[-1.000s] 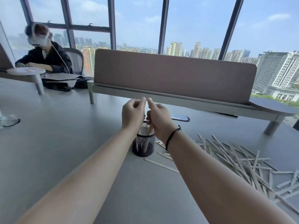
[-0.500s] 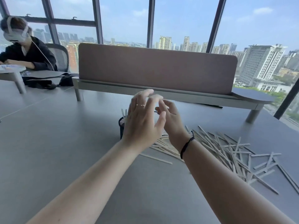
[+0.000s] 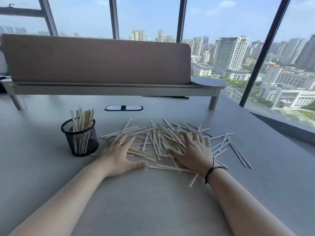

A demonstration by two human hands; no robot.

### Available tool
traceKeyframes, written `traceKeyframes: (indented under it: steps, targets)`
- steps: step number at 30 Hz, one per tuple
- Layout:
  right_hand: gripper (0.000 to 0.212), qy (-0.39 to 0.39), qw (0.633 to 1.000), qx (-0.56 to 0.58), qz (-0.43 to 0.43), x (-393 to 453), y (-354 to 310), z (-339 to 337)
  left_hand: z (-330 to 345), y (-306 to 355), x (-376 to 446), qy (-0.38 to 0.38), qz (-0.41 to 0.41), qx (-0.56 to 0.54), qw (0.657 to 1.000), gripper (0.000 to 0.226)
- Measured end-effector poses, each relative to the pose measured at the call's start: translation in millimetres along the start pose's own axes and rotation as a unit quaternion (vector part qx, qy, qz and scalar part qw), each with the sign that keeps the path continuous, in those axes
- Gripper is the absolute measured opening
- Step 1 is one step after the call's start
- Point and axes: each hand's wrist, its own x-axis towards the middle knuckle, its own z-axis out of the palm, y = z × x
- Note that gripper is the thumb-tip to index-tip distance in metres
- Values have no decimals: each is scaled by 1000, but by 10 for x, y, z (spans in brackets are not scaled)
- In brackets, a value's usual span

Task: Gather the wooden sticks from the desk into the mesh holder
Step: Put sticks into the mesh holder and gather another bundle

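A black mesh holder point(image 3: 80, 140) stands upright on the grey desk point(image 3: 153, 201), with several wooden sticks point(image 3: 82, 119) poking out of its top. To its right a wide scatter of loose wooden sticks point(image 3: 158, 138) lies flat on the desk. My left hand point(image 3: 117, 155) rests flat, fingers spread, on the pile's left edge, just right of the holder. My right hand point(image 3: 193, 151) lies flat with fingers spread on the middle of the pile. Neither hand grips a stick.
A brown divider panel on a raised shelf point(image 3: 102, 86) runs across the back of the desk. An oval cable port point(image 3: 123, 108) sits behind the sticks. The desk's right edge point(image 3: 281, 123) meets tall windows.
Both hands have left the holder, opened, and dropped flat onto the stick pile to its right. The view has swung right and down.
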Motion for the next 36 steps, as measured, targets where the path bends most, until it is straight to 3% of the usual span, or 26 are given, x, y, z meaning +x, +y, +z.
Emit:
traceKeyframes:
  steps: [5,14,17,22,24,30,36]
  targets:
    - [105,-15,1000,14,21,108,-16,47,47,314,78,32,40,-45,998,132]
    - [81,21,998,45,24,141,-84,113,222,587,177,90,126,-74,985,118]
    - [75,24,998,53,15,142,-102,121,256,542,224,125,140,-126,974,96]
    - [63,32,997,66,-4,92,-112,108,278,435,242,175,207,-163,949,31]
    - [58,29,997,70,-10,79,-115,92,272,411,227,194,222,-176,939,19]
    - [39,22,995,83,-44,47,-97,69,293,364,209,189,210,-206,937,20]
    - [34,16,995,65,-79,42,-81,21,317,366,194,183,222,-192,938,22]
